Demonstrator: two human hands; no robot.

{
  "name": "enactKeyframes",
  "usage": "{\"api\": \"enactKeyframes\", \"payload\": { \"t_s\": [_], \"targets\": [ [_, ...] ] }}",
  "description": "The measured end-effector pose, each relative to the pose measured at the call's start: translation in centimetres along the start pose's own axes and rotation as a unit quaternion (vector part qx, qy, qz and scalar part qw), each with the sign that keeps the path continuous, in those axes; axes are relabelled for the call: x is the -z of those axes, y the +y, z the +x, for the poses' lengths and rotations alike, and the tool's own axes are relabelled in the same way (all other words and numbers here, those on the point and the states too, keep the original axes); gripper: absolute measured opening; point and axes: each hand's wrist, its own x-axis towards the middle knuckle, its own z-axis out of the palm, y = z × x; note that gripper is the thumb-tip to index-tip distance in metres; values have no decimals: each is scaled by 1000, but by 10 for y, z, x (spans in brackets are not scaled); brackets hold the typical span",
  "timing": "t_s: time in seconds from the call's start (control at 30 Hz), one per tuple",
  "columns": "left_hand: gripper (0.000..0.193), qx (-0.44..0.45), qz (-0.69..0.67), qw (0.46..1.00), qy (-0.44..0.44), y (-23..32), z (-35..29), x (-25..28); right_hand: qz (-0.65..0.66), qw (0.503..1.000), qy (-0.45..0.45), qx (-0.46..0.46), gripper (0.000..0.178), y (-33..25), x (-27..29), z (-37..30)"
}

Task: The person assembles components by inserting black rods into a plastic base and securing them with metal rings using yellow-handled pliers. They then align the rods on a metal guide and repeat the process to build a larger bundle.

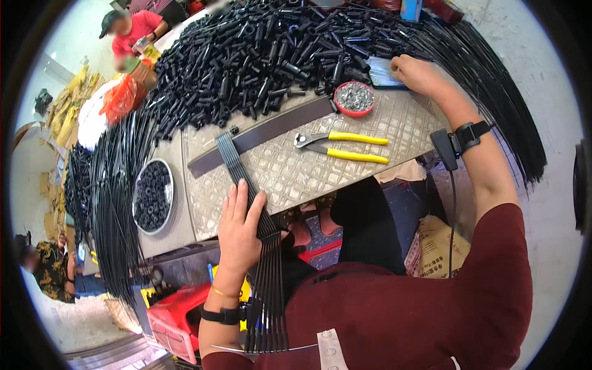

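My left hand (240, 225) lies with fingers stretched over a flat row of black cables (232, 157). The row's far end rests across a dark metal bar (262, 134), and its other end hangs over the table edge towards my lap. My right hand (417, 74) is at a blue tray of thin pale wires (383, 73), fingers curled together; what they pinch, if anything, is too small to tell. Cutting pliers with yellow handles (357, 147) lie on the table between my hands. A red bowl of small silvery metal pieces (354, 98) stands beside the tray.
A big heap of black tubular parts (246, 55) covers the far table. Long black cables lie at the right (505, 98) and drape over the left edge (114, 203). A white bowl (136, 213) holds black rings. A red plastic stool (176, 320) stands below. Two other people are at left.
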Motion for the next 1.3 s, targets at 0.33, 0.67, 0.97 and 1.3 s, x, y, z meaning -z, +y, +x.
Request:
{"api": "enactKeyframes", "payload": {
  "t_s": [0.33,0.67,0.97,1.3],
  "targets": [
    [75,2,1,1000,-9,0,-3,-1,30,999,24,7,15,9,1,3],
    [74,-4,-6,1000,-29,3,-23,10,75,994,78,8,17,-8,9,-7],
    [68,8,-7,998,-66,4,-34,14,174,956,16,234,17,-178,33,3],
    [69,4,14,999,-33,1,-28,6,157,939,-61,301,19,-272,-16,45]
  ]
}}
